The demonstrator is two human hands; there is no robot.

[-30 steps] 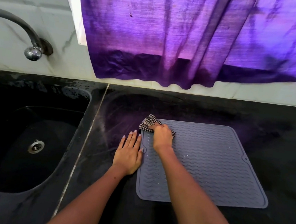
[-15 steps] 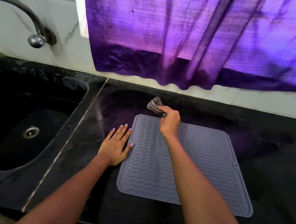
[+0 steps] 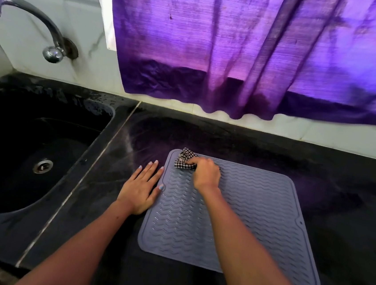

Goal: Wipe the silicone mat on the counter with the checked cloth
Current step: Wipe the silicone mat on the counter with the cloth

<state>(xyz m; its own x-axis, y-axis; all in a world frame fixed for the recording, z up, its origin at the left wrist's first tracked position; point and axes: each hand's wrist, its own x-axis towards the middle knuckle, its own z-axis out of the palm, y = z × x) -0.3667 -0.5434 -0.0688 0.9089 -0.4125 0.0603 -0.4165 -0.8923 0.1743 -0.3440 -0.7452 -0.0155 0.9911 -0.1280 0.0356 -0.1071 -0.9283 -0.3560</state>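
A grey silicone mat (image 3: 256, 210) with a wavy ribbed surface lies flat on the black counter (image 3: 352, 182). My right hand (image 3: 205, 173) grips a bunched black-and-white checked cloth (image 3: 184, 159) and holds it down on the mat's far left corner. Part of the cloth sticks out past my fingers, the rest is hidden under my palm. My left hand (image 3: 141, 187) lies flat on the counter beside the mat's left edge, fingers straight, thumb touching the mat's rim.
A black sink (image 3: 30, 153) with a metal drain (image 3: 42, 166) fills the left side, a steel tap (image 3: 32, 24) above it. A purple curtain (image 3: 261, 52) hangs over the white tiled wall behind the counter.
My right hand has drawn the cloth back from beyond the mat's far edge onto its far left corner. My left hand stays flat at the mat's left edge.
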